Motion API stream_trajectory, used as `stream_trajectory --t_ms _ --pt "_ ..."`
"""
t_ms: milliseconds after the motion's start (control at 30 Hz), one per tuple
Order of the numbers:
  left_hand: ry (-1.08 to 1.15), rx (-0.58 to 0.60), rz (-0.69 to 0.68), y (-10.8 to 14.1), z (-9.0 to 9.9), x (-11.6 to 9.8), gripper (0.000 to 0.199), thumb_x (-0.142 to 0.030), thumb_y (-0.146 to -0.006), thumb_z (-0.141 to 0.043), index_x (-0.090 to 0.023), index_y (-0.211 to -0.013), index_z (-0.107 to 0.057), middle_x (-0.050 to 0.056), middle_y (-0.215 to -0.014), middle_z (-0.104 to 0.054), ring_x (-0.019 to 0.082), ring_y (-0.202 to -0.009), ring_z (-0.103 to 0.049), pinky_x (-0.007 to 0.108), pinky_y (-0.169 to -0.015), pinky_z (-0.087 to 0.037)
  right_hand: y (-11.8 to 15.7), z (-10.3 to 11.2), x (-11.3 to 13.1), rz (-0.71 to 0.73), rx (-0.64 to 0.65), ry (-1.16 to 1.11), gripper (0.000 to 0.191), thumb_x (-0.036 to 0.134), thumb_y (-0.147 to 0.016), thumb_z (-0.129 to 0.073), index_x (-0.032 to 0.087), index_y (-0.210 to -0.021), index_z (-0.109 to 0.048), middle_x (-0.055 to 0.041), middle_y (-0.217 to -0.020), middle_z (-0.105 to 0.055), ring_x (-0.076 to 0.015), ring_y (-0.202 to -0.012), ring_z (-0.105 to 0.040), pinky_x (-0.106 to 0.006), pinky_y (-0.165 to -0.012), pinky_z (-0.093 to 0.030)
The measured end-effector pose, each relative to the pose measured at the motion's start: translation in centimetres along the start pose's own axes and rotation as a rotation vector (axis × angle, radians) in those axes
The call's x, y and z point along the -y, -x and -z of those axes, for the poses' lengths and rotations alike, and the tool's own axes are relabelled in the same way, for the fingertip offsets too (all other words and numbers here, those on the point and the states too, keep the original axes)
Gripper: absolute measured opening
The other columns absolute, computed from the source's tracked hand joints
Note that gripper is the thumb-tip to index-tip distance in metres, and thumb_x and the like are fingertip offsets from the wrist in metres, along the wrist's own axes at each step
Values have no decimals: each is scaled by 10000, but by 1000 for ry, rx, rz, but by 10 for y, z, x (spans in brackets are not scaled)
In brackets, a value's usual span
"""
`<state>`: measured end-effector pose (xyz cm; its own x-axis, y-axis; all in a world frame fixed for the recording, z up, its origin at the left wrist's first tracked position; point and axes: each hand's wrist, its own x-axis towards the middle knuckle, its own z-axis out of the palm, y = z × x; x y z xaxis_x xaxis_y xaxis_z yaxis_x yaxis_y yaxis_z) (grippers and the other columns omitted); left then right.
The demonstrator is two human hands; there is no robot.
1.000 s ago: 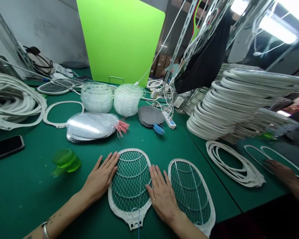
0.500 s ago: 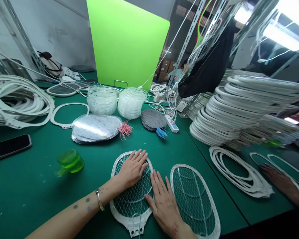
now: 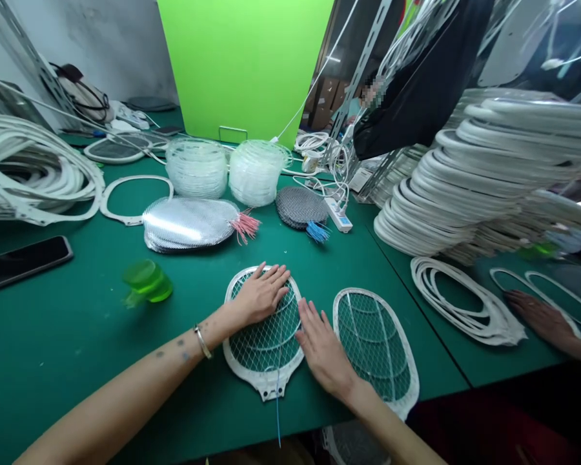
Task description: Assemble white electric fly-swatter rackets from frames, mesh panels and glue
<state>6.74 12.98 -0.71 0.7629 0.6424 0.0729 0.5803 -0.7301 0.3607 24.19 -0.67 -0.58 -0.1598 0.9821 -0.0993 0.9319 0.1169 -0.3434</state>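
A white oval frame with wire mesh (image 3: 264, 358), like a mosquito swatter head, lies on the green table with its narrow neck toward me. A thin blue wire (image 3: 278, 413) hangs from that neck. My left hand (image 3: 260, 297) rests flat on the upper mesh, fingers stretched out. Along the frame's right rim lies my right hand (image 3: 325, 349), fingers extended and nothing held. A second meshed oval frame (image 3: 377, 336) sits just to the right, its lower edge partly behind my right forearm.
Silvery mesh sheets (image 3: 188, 223) and dark mesh sheets (image 3: 301, 208) lie farther back, before stacked clear rings (image 3: 197, 169). A green translucent object (image 3: 148, 281) and a phone (image 3: 24, 263) are at left. Tall white frame stacks (image 3: 430, 200) and another person's hand (image 3: 542, 316) are at right.
The whole scene sits higher in the picture as the camera has tilted, baring the table's front edge. Both hands keep nearly the same places on the frame.
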Motion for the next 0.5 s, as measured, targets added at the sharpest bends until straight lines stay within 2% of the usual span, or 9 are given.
stream_trajectory --t_ms 133,233,333,400,500 --pt "79 -8 37 19 24 0 550 -445 -1046 -152 -220 -1547 -189 18 -1614 -174 173 -1495 -128 421 -1229 -93 5 15 -8 38 -61 27 587 450 -1039 -205 234 -1548 -6 -21 -1615 -123 -207 -1489 -54 -491 -1207 -162" --pt "114 -23 202 56 34 1 564 -470 -1042 -108 -237 -1553 -156 -1 -1621 -149 168 -1499 -100 422 -1228 -103 12 17 -10 154 -18 146 650 494 -1021 -277 239 -1550 2 -25 -1616 -117 -226 -1491 -58 -508 -1211 -123" --pt "13 18 300 95 25 7 602 -510 -1030 -173 -220 -1556 -146 21 -1617 -156 207 -1498 -117 453 -1225 -96 18 10 -8 195 50 191 721 535 -1002 -313 229 -1548 45 -40 -1615 -109 -232 -1490 -74 -517 -1208 -127" --pt "-89 3 249 111 13 14 611 -499 -1027 -226 -223 -1560 -111 27 -1617 -156 213 -1497 -125 450 -1228 -64 21 3 -5 172 66 194 718 527 -1006 -296 217 -1547 58 -50 -1615 -95 -227 -1489 -77 -514 -1206 -139" --pt "-169 -50 179 116 -2 22 600 -452 -1032 -256 -209 -1560 -108 37 -1617 -158 204 -1498 -117 430 -1230 -23 22 -2 0 136 58 191 707 523 -1007 -292 211 -1550 37 -50 -1614 -86 -235 -1489 -74 -516 -1203 -155"
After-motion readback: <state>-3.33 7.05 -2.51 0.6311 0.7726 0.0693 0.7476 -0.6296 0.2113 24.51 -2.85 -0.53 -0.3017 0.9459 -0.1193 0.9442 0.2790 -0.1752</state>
